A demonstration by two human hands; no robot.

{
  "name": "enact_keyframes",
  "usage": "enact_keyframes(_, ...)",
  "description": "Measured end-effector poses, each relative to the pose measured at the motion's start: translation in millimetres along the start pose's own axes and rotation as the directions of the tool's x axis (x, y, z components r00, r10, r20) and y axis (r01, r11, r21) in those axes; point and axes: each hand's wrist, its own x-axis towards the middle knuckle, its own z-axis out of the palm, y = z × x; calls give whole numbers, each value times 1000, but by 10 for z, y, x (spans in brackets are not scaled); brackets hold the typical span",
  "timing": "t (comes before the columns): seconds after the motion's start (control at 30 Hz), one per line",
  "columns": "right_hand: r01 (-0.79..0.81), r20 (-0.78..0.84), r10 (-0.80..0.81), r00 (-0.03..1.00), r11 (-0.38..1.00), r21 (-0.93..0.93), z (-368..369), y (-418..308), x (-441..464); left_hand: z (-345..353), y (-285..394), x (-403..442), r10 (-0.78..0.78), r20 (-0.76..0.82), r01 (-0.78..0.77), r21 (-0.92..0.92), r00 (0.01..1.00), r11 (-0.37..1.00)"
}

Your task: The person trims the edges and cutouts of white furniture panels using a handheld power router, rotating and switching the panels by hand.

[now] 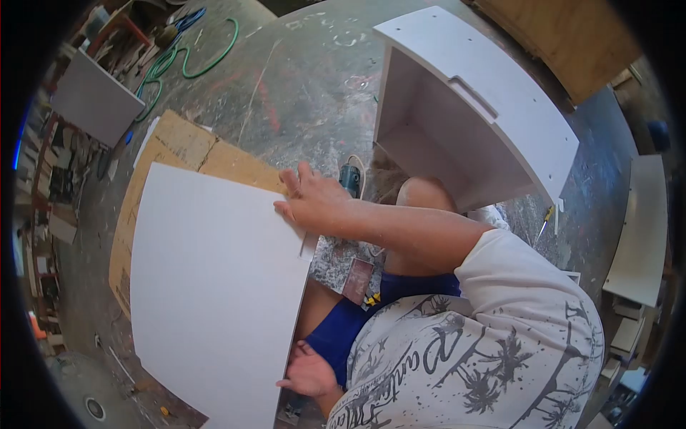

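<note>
A large white panel (214, 279) lies tilted in front of me, partly over a tan board. My right hand (314, 201) is at its upper right corner, closed on the edge, with the thumb side over the white face. A short dark slot or thin mark shows on the panel just below that hand. Lower down, my left hand (311, 372) is palm up beside the panel's near edge; its fingers are apart and its thumb touches the edge. A teal power tool (349, 179) stands on the floor just beyond my right hand. A reddish-brown flat block (358, 280) lies by my leg.
A white open box (457, 136) with a slotted front rail stands at upper right. The tan board (182, 143) lies under the panel. Green hose (207, 70), a grey panel (96, 99) and cluttered shelving are at left. A screwdriver (546, 220) is near the box; another white panel (638, 232) is at right.
</note>
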Motion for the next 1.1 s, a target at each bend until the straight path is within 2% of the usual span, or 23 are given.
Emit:
enact_keyframes(0.1, -78, 30, 76, 997, 994, 75, -55, -37, -79, 127, 169, 120, 95, -163, -80, 99, 982, 992)
enact_keyframes(0.13, -95, 22, 94, 995, 992, 84, -55, -53, -94, -105, 198, 158, 91, -139, -79, 91, 986, 993)
enact_keyframes(0.23, -113, -21, 116, 993, 990, 83, -26, -30, -159, -130, 233, 118, 90, -121, -74, 129, 989, 989)
enact_keyframes(0.3, -82, -86, 85, 993, 996, 43, 0, 77, -227, -155, 263, 8, 127, -187, -90, 195, 974, 977)
enact_keyframes(0.4, -183, 286, 98, 953, 939, 291, -254, 296, -301, -252, 342, -190, 156, -192, -106, 247, 969, 963)
enact_keyframes(0.5, -392, 501, 85, 861, 738, 549, -231, 463, -402, -414, 494, -353, 118, -150, -90, 182, 982, 979)
enact_keyframes(0.57, -511, 612, -37, 790, 513, 690, -4, 609, -421, -512, 552, -397, 104, -132, -81, 171, 986, 982)
enact_keyframes(0.6, -568, 649, -116, 752, 386, 727, 105, 651, -446, -562, 566, -418, 101, -128, -79, 167, 987, 983)
enact_keyframes(0.7, -669, 676, -236, 698, 119, 733, 198, 402, -587, -695, 606, -450, 90, -105, -73, 154, 990, 985)
enact_keyframes(0.73, -664, 699, -178, 693, 220, 715, 215, 349, -600, -727, 616, -457, 83, -90, -69, 148, 992, 987)
enact_keyframes(0.8, -668, 696, -219, 684, 195, 718, 274, 392, -591, -758, 609, -445, 77, -73, -67, 130, 994, 989)
enact_keyframes(0.9, -664, 683, -228, 695, 162, 730, 351, 438, -596, -678, 567, -429, 119, -235, -68, 213, 965, 975)
enact_keyframes(1.03, -651, 651, -248, 717, 96, 753, 322, 373, -636, -737, 584, -444, 87, -162, -57, 180, 983, 982)
enact_keyframes(1.1, -626, 642, -193, 742, 145, 766, 334, 380, -645, -658, 551, -437, 83, -104, -67, 143, 991, 987)
